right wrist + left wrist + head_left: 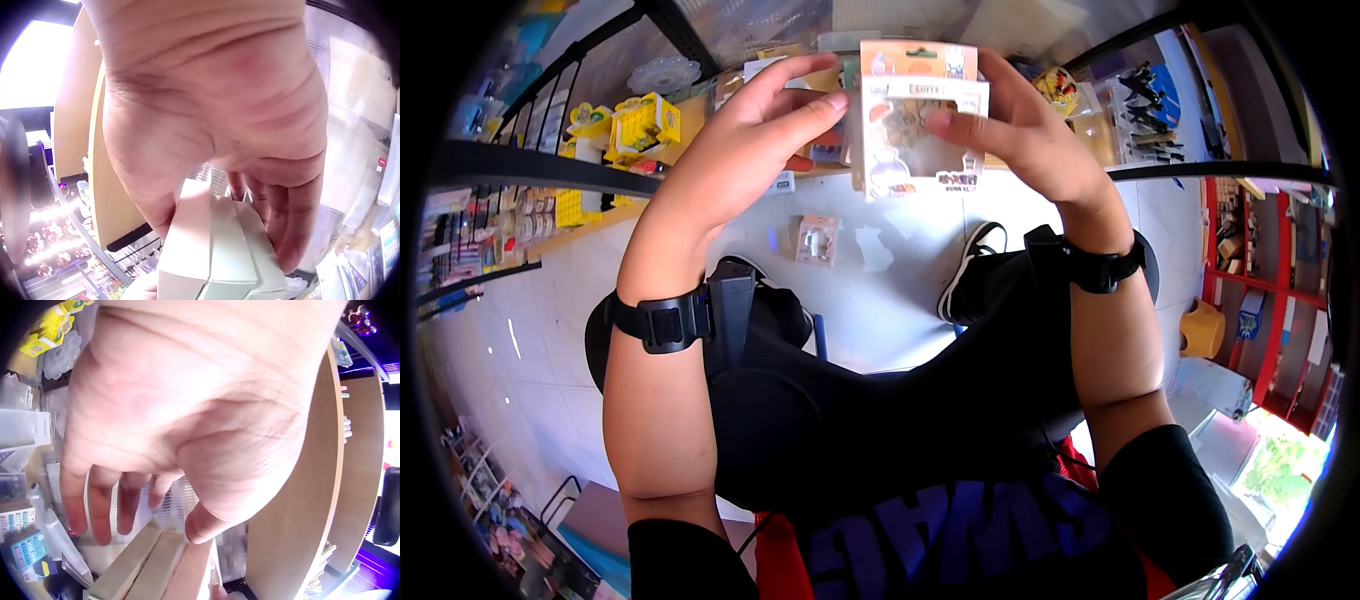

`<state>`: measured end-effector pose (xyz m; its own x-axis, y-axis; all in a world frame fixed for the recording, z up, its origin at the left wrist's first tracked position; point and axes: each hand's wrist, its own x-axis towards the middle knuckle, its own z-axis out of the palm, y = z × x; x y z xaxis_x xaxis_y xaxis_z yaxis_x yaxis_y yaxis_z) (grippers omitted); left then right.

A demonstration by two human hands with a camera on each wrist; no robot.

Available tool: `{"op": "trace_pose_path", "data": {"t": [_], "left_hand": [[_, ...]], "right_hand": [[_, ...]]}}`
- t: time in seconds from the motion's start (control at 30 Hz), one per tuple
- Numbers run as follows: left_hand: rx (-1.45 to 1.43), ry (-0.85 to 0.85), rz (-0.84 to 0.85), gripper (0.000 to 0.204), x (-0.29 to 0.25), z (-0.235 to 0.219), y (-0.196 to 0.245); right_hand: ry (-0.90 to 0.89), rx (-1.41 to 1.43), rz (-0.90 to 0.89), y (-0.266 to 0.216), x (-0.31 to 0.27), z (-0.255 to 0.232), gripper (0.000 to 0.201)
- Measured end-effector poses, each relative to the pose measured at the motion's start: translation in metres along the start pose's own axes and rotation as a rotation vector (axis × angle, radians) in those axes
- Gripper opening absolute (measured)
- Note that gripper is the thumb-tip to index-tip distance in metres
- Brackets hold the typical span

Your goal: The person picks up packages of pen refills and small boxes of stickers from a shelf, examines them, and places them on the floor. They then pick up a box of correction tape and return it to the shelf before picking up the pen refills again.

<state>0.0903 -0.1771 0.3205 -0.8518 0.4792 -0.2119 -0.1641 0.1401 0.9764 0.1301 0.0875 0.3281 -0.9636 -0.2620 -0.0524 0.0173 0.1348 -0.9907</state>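
Several small window-front boxes [922, 120], pink and white, are stacked face to back. The right hand [1040, 135] grips them from the side, thumb over the front window; in the right wrist view its fingers [294, 231] lie behind the pale boxes [231, 250]. The left hand [745, 140] is beside the stack with fingers apart and relaxed. Seen from the left wrist, the thumb [203, 525] is close to the box edges [156, 562]; whether it touches them I cannot tell.
Another small box [816, 240] lies on the floor between the feet. Yellow baskets [640, 125] stand at the back left, pens and a blue package [1157, 95] at the back right. Red shelves [1280, 290] are at far right. A dark bar [540, 168] crosses the left.
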Motion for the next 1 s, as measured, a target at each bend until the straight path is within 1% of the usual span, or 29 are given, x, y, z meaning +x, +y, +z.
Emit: {"op": "trace_pose_path", "data": {"t": [0.07, 0.13, 0.17, 0.2, 0.23, 0.27, 0.33, 0.37, 0.43, 0.47, 0.5, 0.53, 0.57, 0.63, 0.7, 0.73, 0.8, 0.87, 0.93, 1.0], "left_hand": [[0.029, 0.020, -0.011, 0.055, -0.002, -0.007, -0.006], [0.092, 0.031, -0.022, 0.056, -0.002, -0.016, -0.012], [0.078, 0.046, -0.020, 0.056, -0.003, -0.020, -0.013], [0.151, 0.045, -0.014, 0.053, -0.004, -0.024, -0.014], [0.224, 0.040, -0.011, 0.050, -0.005, -0.028, -0.016], [0.208, 0.051, -0.011, 0.050, -0.004, -0.033, -0.018], [0.305, 0.004, -0.103, 0.037, 0.000, -0.044, -0.021], [0.290, 0.018, -0.099, 0.037, 0.003, -0.049, -0.021], [0.355, -0.136, -0.138, 0.031, 0.009, -0.061, -0.021], [0.414, -0.125, -0.068, 0.032, 0.012, -0.065, -0.027], [0.399, -0.110, -0.075, 0.032, 0.015, -0.069, -0.029], [0.498, -0.126, -0.068, 0.033, 0.017, -0.072, -0.029], [0.598, -0.141, -0.064, 0.033, 0.018, -0.075, -0.028], [0.604, -0.102, -0.131, 0.035, 0.016, -0.075, -0.029], [0.715, -0.119, -0.119, 0.036, 0.022, -0.076, -0.034], [0.792, -0.116, -0.141, 0.038, 0.023, -0.073, -0.036], [0.857, -0.139, -0.222, 0.038, 0.023, -0.067, -0.035], [0.851, -0.153, -0.250, 0.038, 0.026, -0.063, -0.036], [0.915, -0.216, -0.314, 0.038, 0.029, -0.061, -0.032], [0.898, -0.211, -0.321, 0.038, 0.032, -0.061, -0.033]], "right_hand": [[-0.068, -0.104, 0.031, 0.004, 0.002, 0.003, 0.066], [-0.114, -0.107, 0.092, 0.017, 0.003, 0.006, 0.065], [-0.144, -0.129, 0.124, 0.023, 0.005, 0.008, 0.065], [-0.167, -0.120, 0.143, 0.032, 0.007, 0.011, 0.066], [-0.206, -0.100, 0.227, 0.044, 0.012, 0.012, 0.064], [-0.263, -0.147, 0.312, 0.054, 0.016, 0.017, 0.067], [-0.343, -0.239, 0.491, 0.079, 0.025, 0.033, 0.073], [-0.367, -0.281, 0.589, 0.099, 0.027, 0.044, 0.076], [-0.445, -0.277, 0.797, 0.145, 0.030, 0.062, 0.080], [-0.450, -0.292, 0.856, 0.173, 0.027, 0.067, 0.079], [-0.459, -0.305, 0.916, 0.201, 0.023, 0.073, 0.078], [-0.454, -0.357, 0.971, 0.222, 0.022, 0.079, 0.077], [-0.424, -0.347, 0.992, 0.252, 0.016, 0.082, 0.074], [-0.352, -0.254, 1.055, 0.308, 0.004, 0.087, 0.076], [-0.214, -0.120, 1.122, 0.348, -0.007, 0.098, 0.079], [-0.135, -0.045, 1.103, 0.368, -0.015, 0.103, 0.077], [-0.114, -0.057, 1.037, 0.425, -0.029, 0.108, 0.080], [-0.113, -0.065, 1.019, 0.432, -0.036, 0.111, 0.082], [0.001, 0.126, 1.088, 0.405, -0.034, 0.112, 0.086], [0.012, 0.101, 1.077, 0.408, -0.036, 0.106, 0.087]]}}
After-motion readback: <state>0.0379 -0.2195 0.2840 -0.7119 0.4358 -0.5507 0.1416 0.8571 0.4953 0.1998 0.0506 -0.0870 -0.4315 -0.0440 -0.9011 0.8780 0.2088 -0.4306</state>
